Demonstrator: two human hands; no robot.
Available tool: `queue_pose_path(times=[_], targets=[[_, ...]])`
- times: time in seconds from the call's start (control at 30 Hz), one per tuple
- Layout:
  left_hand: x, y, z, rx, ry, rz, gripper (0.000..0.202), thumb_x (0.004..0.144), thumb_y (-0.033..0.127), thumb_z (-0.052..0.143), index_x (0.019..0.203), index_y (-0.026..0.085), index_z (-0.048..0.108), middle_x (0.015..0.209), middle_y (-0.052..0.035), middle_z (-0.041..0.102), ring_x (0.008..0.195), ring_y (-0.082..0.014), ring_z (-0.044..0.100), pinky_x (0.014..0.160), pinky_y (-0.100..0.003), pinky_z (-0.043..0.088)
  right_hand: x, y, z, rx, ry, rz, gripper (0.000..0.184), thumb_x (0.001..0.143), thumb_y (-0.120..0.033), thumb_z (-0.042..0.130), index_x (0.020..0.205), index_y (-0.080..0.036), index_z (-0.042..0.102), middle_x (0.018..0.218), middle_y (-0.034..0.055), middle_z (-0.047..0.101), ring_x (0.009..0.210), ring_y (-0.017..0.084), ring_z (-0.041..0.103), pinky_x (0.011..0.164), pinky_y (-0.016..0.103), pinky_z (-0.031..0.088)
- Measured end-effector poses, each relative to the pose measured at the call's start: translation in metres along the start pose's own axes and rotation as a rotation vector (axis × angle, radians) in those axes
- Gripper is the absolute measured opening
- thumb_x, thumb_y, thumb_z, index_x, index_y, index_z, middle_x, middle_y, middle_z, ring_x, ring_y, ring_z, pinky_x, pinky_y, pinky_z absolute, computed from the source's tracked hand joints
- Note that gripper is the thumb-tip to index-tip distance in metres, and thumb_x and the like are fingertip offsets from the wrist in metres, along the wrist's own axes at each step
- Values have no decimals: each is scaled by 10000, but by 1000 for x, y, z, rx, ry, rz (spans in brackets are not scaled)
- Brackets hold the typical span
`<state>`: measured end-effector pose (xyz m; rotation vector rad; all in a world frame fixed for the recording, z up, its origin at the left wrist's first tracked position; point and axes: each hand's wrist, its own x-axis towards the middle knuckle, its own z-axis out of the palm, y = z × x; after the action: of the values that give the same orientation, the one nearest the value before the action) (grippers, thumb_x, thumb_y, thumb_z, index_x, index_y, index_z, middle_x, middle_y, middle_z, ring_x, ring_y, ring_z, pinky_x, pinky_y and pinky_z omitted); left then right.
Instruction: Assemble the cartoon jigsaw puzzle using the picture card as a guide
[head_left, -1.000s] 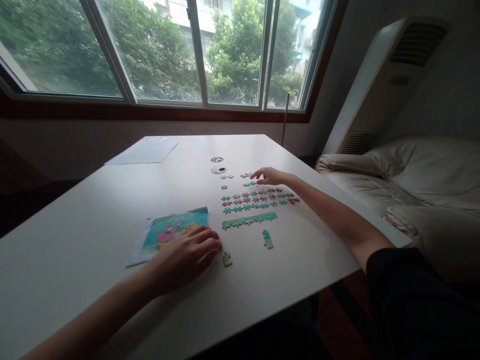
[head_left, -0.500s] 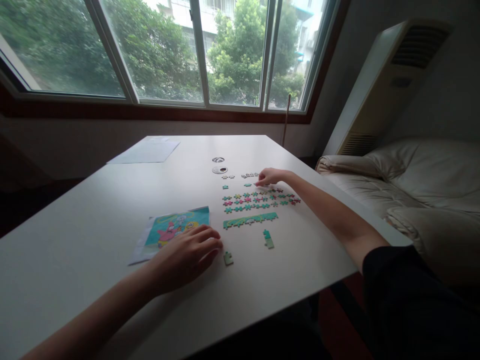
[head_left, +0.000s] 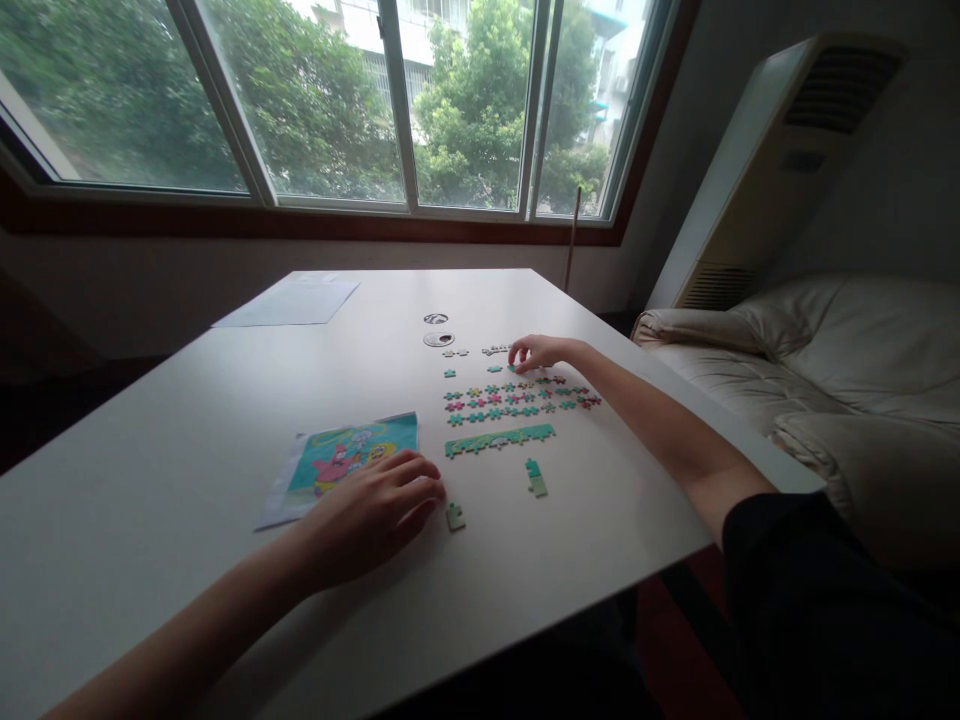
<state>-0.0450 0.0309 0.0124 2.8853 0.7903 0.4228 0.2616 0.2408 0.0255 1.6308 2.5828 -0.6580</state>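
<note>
My left hand rests on the table with relaxed, slightly curled fingers and nothing in it. Its fingertips lie just beside a pale green corner puzzle piece and over the edge of a cartoon picture sheet. Farther off, my right hand hovers low, thumb and index finger apart, over a small teal puzzle piece. Rows of loose puzzle pieces lie below it. Nearer to me are a joined strip of pieces and a joined pair of pieces.
Two round flat items lie beyond the pieces. A white paper sheet is at the table's far left corner. To the right of the white table stands a pale sofa. Windows are behind.
The fingers of my right hand have opened from a pinch and risen slightly, and the teal piece shows beneath them. My left hand has stayed in place.
</note>
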Motion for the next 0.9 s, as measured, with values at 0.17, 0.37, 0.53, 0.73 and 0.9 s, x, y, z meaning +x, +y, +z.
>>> queue_pose_path(times=[0.17,0.37,0.53,0.73,0.9], targets=[[1,0,0,-6,-1,8,208,890,150,397,932,196,595,958,-66,598,904,-186,525,778,-332,445,3,-1,0,18,-10,23,302,651,-284,701,918,-149,659,954,73,619,643,98,532,554,206,397],[-2,5,0,61,-21,-2,223,892,155,386,912,193,605,835,-57,588,800,-180,531,698,-314,438,-10,-11,4,35,100,-45,220,661,-235,672,845,-125,624,845,54,615,680,109,516,590,218,385],[-6,21,-2,121,-57,-6,234,884,166,386,944,202,609,775,-45,577,736,-181,546,678,-321,439,-43,-36,26,157,174,-219,229,723,-294,631,879,-131,595,796,36,613,697,99,534,622,215,411],[-11,25,-16,68,-134,-54,239,867,250,485,1074,292,595,940,-37,595,841,-178,571,757,-293,453,-91,-84,60,460,45,-456,255,757,-308,625,945,-140,585,745,20,638,666,91,585,589,204,433],[-18,15,-14,68,-162,-56,444,838,283,548,1258,395,457,1132,-35,543,982,-218,546,835,-335,447,-114,-120,70,516,62,-483,181,761,-254,626,895,-133,607,788,39,654,698,92,598,618,201,448]])
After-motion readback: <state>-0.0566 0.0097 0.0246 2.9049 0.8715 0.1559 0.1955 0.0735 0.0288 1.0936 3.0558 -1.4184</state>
